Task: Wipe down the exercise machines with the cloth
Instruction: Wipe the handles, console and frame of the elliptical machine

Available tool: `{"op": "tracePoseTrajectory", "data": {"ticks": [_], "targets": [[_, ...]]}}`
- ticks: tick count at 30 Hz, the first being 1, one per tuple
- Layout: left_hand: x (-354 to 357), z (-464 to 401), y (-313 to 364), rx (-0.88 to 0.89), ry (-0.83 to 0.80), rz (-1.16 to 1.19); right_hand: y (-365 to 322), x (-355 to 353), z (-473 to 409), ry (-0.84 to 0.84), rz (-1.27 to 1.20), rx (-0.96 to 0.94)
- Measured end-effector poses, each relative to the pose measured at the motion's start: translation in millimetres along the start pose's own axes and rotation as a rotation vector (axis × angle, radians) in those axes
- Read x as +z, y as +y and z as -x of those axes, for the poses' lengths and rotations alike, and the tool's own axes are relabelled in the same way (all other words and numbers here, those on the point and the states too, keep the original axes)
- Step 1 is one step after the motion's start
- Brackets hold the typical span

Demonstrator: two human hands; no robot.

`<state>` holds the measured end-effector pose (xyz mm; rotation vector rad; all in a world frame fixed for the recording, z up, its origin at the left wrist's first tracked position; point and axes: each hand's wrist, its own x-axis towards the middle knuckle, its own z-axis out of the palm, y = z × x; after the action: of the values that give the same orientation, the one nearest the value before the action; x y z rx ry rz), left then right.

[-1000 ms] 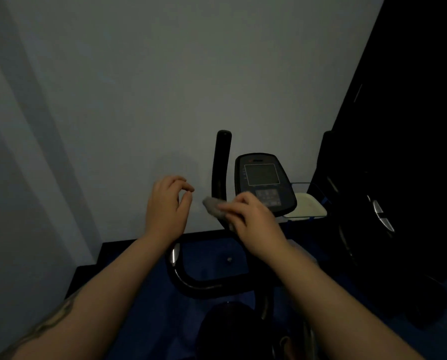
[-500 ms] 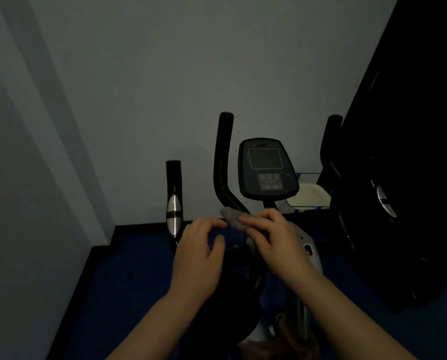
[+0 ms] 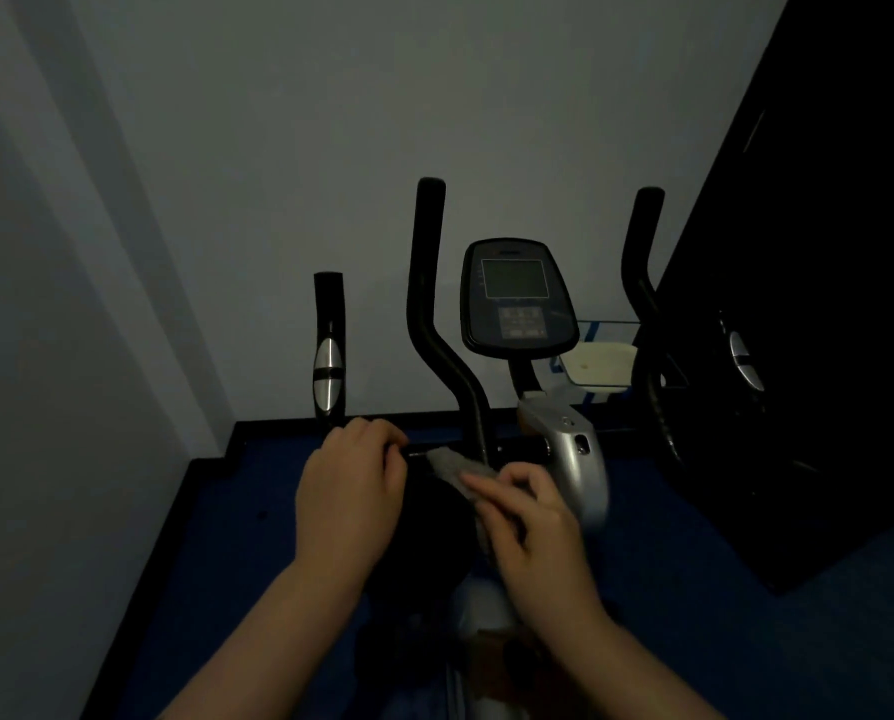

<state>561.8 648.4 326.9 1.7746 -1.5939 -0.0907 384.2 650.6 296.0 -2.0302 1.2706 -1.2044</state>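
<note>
The room is dim, so the keys on the console (image 3: 518,298) are too blurred to read. The right hand (image 3: 533,527) covers part of the cloth (image 3: 452,467). The left hand (image 3: 348,493) hides its own fingertips. The machine's (image 3: 574,459) lower body is lost in shadow, and both forearms are cut off by the bottom edge.

Dim room: pale wall (image 3: 278,148), blue floor (image 3: 226,537), dark cabinet (image 3: 824,252) at right.

both forearms reach forward; left hand (image 3: 348,491) curled beside the cloth (image 3: 452,467), right hand (image 3: 530,532) pinching it.
</note>
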Motion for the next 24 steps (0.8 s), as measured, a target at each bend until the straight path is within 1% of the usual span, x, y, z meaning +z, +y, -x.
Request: {"op": "tracePoseTrajectory", "data": {"ticks": [2, 5, 7, 9, 10, 13, 15, 16, 17, 19, 20, 22, 24], "targets": [[0, 5, 2, -0.006, 0.03, -0.019, -1, -10, -19, 0.006, -0.018, 0.01], [1, 6, 2, -0.038, 0.035, -0.04, -7, -11, -67, 0.14, -0.047, 0.064], [1, 8, 1, -0.112, 0.024, 0.029, -8, 3, -78, 0.104, -0.047, 0.075], [-1, 10, 2, -0.146, 0.017, 0.087, -2, 14, -61, 0.06, 0.01, 0.029], [-1, 10, 2, -0.142, 0.019, 0.101, 2, 15, -46, 0.07, 0.017, -0.006], [0, 10, 3, -0.117, 0.029, 0.114, 13, 4, -4, 0.071, -0.056, -0.047], [1, 10, 2, -0.115, 0.027, 0.111, 17, -8, -1, 0.008, -0.027, -0.097], [1, 9, 2, -0.123, 0.022, 0.114, 18, -13, -10, 0.007, 0.008, -0.113], [0, 9, 3, -0.131, 0.017, 0.118, 17, -16, -23, 0.054, 0.045, -0.108], [1, 9, 3, -0.136, 0.017, 0.122, 9, -18, -49, 0.191, 0.083, -0.033], [1, 9, 3, -0.141, 0.018, 0.121, 5, -15, -57, 0.204, 0.066, 0.011], [0, 9, 1, -0.158, 0.009, 0.122, 1, -2, -47, 0.132, 0.038, 0.073], [-1, 9, 0, -0.178, -0.002, 0.14, 1, 7, -18, 0.094, 0.019, 0.05]]}}
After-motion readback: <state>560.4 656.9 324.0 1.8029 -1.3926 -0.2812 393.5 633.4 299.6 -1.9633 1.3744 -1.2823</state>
